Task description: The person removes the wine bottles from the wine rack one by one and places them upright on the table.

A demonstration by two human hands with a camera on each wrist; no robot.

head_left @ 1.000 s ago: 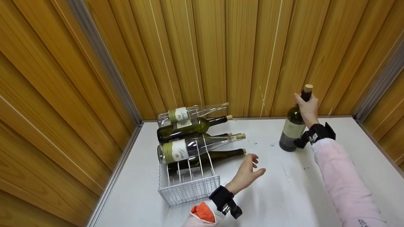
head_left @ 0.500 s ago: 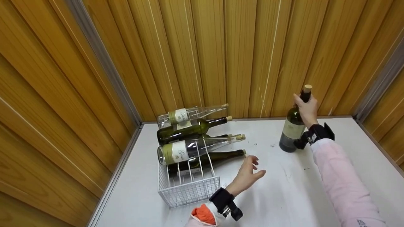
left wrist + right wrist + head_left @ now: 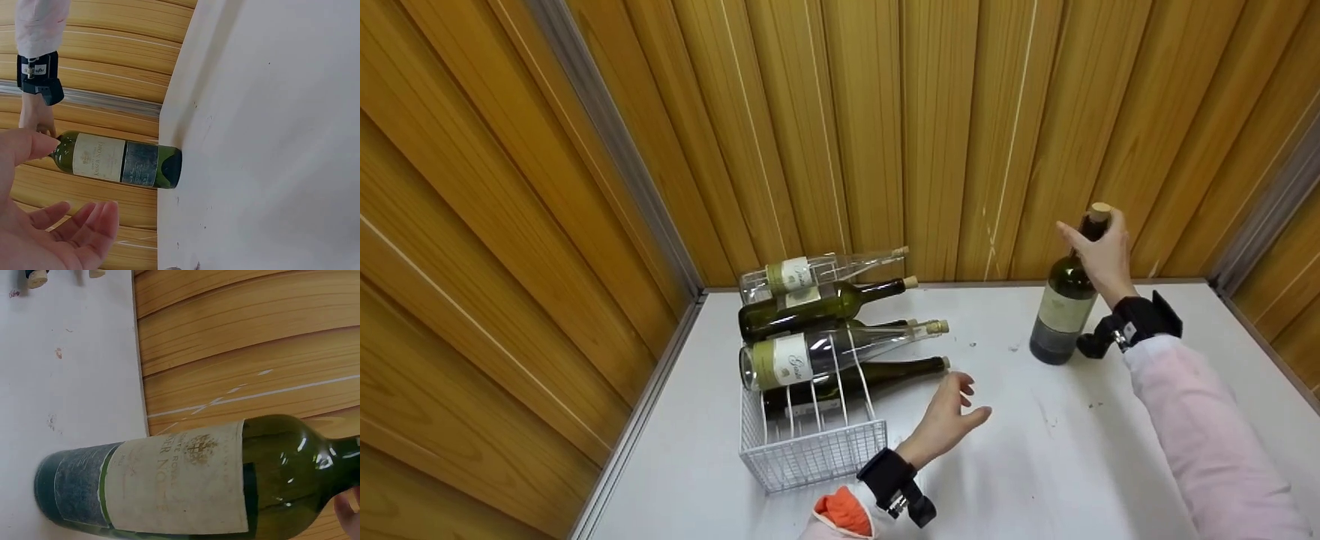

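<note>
A green wine bottle (image 3: 1063,304) with a cork and a pale label stands upright on the white table at the right. My right hand (image 3: 1106,259) is at its neck, thumb and fingers spread to either side; in the right wrist view a fingertip (image 3: 350,512) shows beside the neck. My left hand (image 3: 945,416) is held over the table in front of the rack with fingers loosely bent, and nothing is in it; the left wrist view shows its palm (image 3: 45,225). Nearest to it is the neck of a dark bottle (image 3: 896,371) lying in the white wire rack (image 3: 814,457).
Above that dark bottle lies a clear bottle (image 3: 791,364) with a green and white label. Farther back are a green bottle (image 3: 840,300) and another clear bottle (image 3: 791,275), corks pointing right. Wood-patterned walls (image 3: 937,150) enclose the table (image 3: 997,480).
My right hand has loosened from the bottle's neck, its thumb and fingers spreading apart. The bottle stays standing. My left hand has hardly moved.
</note>
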